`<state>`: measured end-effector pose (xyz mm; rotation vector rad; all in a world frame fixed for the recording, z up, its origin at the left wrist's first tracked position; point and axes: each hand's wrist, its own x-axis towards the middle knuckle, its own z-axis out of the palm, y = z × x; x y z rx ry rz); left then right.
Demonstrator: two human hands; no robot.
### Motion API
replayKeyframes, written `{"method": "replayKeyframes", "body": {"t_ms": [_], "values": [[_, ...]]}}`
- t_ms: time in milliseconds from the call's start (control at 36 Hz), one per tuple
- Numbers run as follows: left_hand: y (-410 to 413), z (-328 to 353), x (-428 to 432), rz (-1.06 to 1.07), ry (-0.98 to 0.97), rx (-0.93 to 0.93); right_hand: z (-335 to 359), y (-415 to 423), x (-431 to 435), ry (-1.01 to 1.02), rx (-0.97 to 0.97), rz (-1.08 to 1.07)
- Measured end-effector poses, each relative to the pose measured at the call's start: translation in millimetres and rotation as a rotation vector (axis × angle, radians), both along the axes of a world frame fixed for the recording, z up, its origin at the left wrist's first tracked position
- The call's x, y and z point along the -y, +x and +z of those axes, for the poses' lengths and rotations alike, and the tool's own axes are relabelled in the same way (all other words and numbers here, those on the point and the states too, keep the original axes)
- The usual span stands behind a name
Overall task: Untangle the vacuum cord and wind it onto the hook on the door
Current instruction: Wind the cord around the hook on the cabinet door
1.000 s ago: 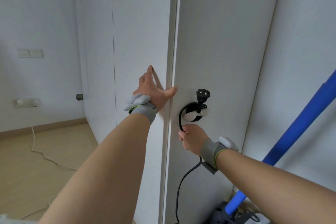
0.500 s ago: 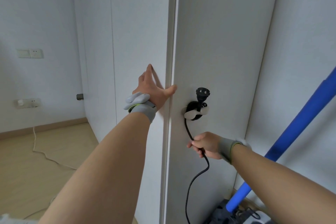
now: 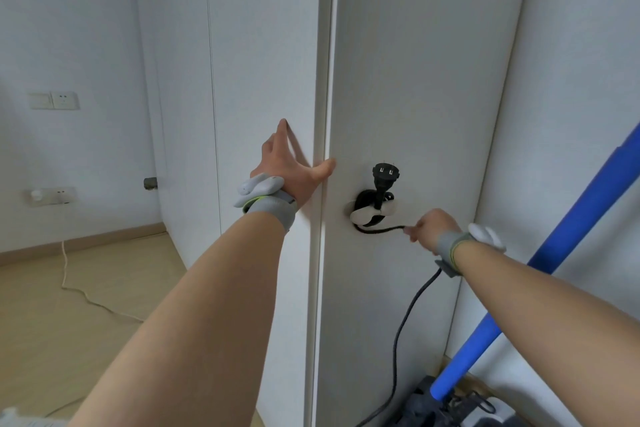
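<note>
A white hook is fixed to the white door. The black vacuum cord is looped around the hook, and its plug sticks up above it. My right hand is shut on the cord just right of the hook, level with its underside, with a short stretch of cord running taut from the hook to my fingers. From my hand the cord hangs down to the floor. My left hand lies flat on the door's edge, fingers spread, thumb hooked round the edge.
The vacuum's blue tube leans diagonally at the right, its dark base on the floor by the door's foot. A white cable trails over the wooden floor at the left, below wall sockets.
My right hand has carried the cord from below the hook's left side, under it, and up to its right. The left hand has stayed on the door's edge.
</note>
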<state>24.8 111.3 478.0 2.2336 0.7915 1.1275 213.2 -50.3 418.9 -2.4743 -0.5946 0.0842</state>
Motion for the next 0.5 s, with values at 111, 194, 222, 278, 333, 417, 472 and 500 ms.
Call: {"method": "replayKeyframes", "body": {"t_ms": [111, 194, 222, 278, 333, 417, 472, 500], "values": [[0.2, 0.3, 0.1, 0.001, -0.001, 0.004, 33.3, -6.0, 2.9, -0.021, 0.183, -0.083], [0.2, 0.3, 0.8, 0.001, -0.002, 0.000, 58.7, -12.5, -0.9, -0.007, 0.236, -0.086], [0.3, 0.0, 1.0, 0.002, 0.000, -0.001, 66.0, -15.7, -3.0, 0.010, 0.232, -0.095], [0.3, -0.1, 0.8, 0.005, 0.003, 0.002, 79.9, -19.5, -8.3, 0.082, 0.159, -0.105], [0.3, 0.0, 0.9, 0.005, 0.004, 0.003, 92.8, -22.3, -11.7, 0.196, -0.010, -0.054], [0.4, 0.1, 0.5, 0.005, 0.002, 0.007, 109.8, -30.6, -12.6, 0.309, -0.239, 0.068], [0.8, 0.1, 0.4, 0.005, 0.000, 0.010, 118.2, -39.8, -13.8, 0.353, -0.299, 0.102], [0.9, -0.1, 0.4, 0.007, 0.001, 0.012, 121.1, -44.8, -14.5, 0.367, -0.317, 0.109]]}}
